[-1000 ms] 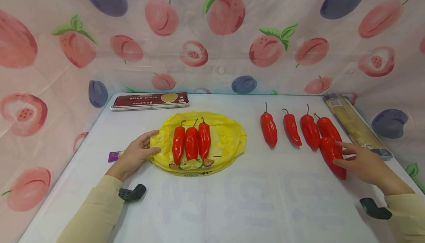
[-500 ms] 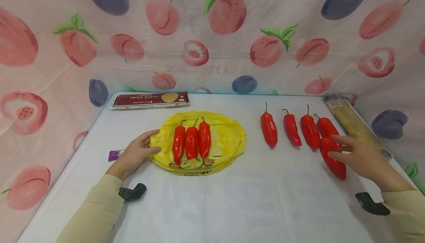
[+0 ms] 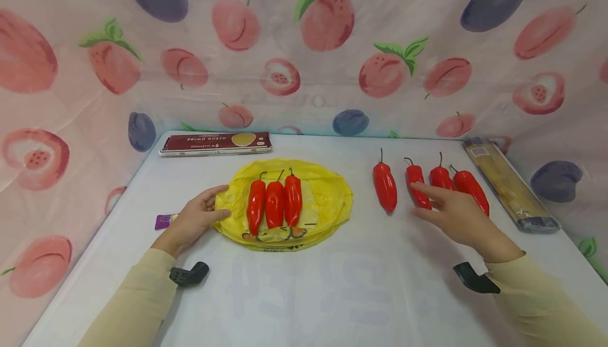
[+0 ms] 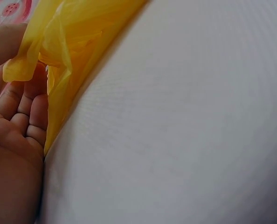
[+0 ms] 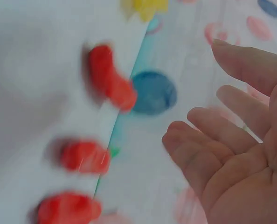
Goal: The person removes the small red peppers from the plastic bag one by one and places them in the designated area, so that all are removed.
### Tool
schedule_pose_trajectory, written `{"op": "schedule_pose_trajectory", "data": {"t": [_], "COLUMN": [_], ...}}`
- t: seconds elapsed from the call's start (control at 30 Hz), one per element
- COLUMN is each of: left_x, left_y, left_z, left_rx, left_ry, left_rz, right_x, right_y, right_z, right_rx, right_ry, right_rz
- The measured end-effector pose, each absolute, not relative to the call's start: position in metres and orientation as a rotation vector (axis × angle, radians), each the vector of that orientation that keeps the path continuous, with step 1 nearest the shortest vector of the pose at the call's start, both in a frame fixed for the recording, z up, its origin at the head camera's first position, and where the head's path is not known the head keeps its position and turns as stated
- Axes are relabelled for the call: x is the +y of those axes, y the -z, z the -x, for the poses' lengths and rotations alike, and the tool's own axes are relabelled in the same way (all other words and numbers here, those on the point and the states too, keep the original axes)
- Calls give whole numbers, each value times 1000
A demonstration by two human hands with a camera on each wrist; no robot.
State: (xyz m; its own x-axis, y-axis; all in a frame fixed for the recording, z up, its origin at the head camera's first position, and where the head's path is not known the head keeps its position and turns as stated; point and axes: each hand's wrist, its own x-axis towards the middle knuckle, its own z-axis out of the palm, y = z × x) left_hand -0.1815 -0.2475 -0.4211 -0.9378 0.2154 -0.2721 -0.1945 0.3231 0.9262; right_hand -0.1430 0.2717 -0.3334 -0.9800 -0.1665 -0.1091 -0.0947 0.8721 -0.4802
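My left hand [image 3: 190, 224] holds the left rim of a yellow plastic bag [image 3: 328, 194]; the left wrist view has the yellow film [image 4: 59, 88] between its thumb and fingers. Three red peppers [image 3: 274, 204] lie side by side on the bag. My right hand [image 3: 458, 218] is over the row of red peppers at right, fingers apart, its fingertips in front of a slim pepper [image 3: 417, 175]. In the right wrist view the palm [image 5: 241, 154] holds nothing. Another red pepper [image 3: 385, 186] lies left of this hand, and one [image 3: 470, 186] beyond it. The spot below the hand is hidden.
A dark red spaghetti pack [image 3: 216, 144] lies at the back left. At the right edge is a clear pack of spaghetti [image 3: 508, 183]. A small purple packet [image 3: 163, 221] lies by my left wrist. Fruit-print cloth [image 3: 309, 94] walls the table.
My right hand has moved left, away from the nearest right-hand pepper, which no longer shows in the head view. My left hand stays on the bag's rim.
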Motion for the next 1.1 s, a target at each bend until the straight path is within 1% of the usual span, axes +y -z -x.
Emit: {"op": "schedule_pose_trajectory", "data": {"t": [0.33,0.6,0.73,1.1], "left_x": [-246,-246,-246,-246], "left_y": [423,422,420,420], "left_z": [181,181,181,181], "left_rx": [2255,2261,2264,2253], "left_ry": [-1632,-1621,-1620,-1640], "left_rz": [8,10,1,-7], "right_x": [204,157,140,100], "right_y": [343,358,358,366], "right_z": [159,175,180,192], "right_rx": [2826,2751,2725,2648], "right_ry": [819,912,943,1058], "right_rz": [407,494,564,608]}}
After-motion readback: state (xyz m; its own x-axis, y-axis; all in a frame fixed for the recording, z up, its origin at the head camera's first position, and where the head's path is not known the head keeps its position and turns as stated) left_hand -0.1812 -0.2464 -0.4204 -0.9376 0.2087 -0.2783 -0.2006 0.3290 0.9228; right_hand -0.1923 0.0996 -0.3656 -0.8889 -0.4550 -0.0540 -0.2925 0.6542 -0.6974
